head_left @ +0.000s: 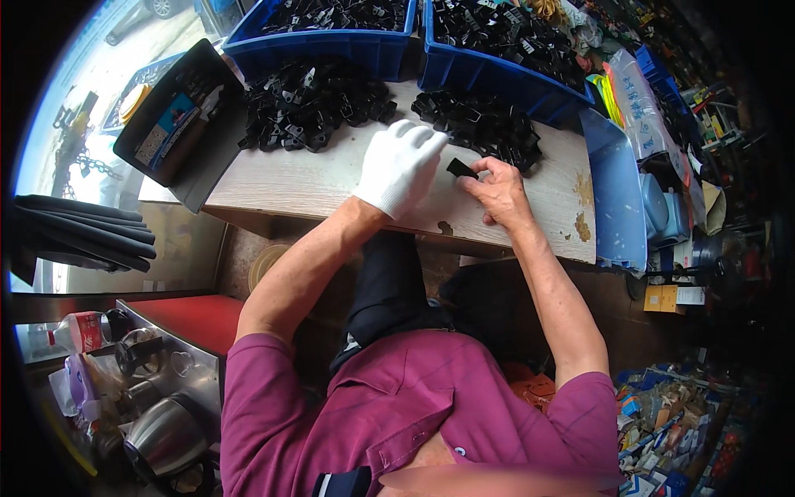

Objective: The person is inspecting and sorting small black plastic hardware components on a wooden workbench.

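My right hand (502, 195), bare, pinches a small flat black piece (461, 169) between thumb and fingers, just above the pale wooden table (286, 184). Beside it on the left, my left hand (401, 168) wears a white knitted glove. Its fingers are curled together, and whatever they may hold is hidden from view. Beyond my hands lie two heaps of small black clip-like parts: a left heap (302, 108) and a right heap (480, 124), the latter close to both hands.
Two blue crates, one left (323, 41) and one right (503, 76), stand behind the heaps, full of black parts. A propped tablet in a dark case (178, 116) sits at the table's left. A blue bin (614, 190) adjoins its right edge. A metal kettle (168, 435) is lower left.
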Demonstrator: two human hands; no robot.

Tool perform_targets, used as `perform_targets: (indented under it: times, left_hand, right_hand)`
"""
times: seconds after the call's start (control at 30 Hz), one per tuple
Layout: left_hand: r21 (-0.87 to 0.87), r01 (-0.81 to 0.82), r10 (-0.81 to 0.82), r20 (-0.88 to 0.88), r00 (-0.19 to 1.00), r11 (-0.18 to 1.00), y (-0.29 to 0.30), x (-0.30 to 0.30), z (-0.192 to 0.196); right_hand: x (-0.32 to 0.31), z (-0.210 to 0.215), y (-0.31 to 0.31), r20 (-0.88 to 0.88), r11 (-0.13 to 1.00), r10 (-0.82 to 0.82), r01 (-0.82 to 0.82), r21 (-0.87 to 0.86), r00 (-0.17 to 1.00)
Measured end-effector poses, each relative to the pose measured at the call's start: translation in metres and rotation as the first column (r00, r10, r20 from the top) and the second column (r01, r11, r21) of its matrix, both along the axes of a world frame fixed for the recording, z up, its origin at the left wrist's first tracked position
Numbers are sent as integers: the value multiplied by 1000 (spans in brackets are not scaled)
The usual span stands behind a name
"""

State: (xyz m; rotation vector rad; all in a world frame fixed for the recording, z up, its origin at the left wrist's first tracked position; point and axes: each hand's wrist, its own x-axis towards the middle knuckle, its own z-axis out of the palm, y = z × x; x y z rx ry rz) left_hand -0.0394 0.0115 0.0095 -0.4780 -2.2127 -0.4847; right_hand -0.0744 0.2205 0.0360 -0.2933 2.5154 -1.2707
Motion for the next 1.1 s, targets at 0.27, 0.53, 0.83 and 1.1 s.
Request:
perform_targets:
  times: [0.27, 0.53, 0.83, 1.1]
  left_hand:
    - [-304, -467, 495, 16, 869, 830, -52, -33, -8]
    - [-295, -318, 359, 94, 929, 901, -31, -8, -15]
    - [-177, -310, 343, 209, 916, 934, -21, -10, -20]
    - [-166, -171, 215, 295, 931, 971, -22, -13, -13]
  right_hand:
    - [2, -3, 55, 251, 778, -291, 381, -500, 923]
    - [-35, -4, 138, 179, 399, -807, 743, -537, 562]
    - [-18, -2, 72, 133, 844, -381, 403, -354, 915]
    - [-30, -5, 44, -89, 957, -289, 290, 5, 953]
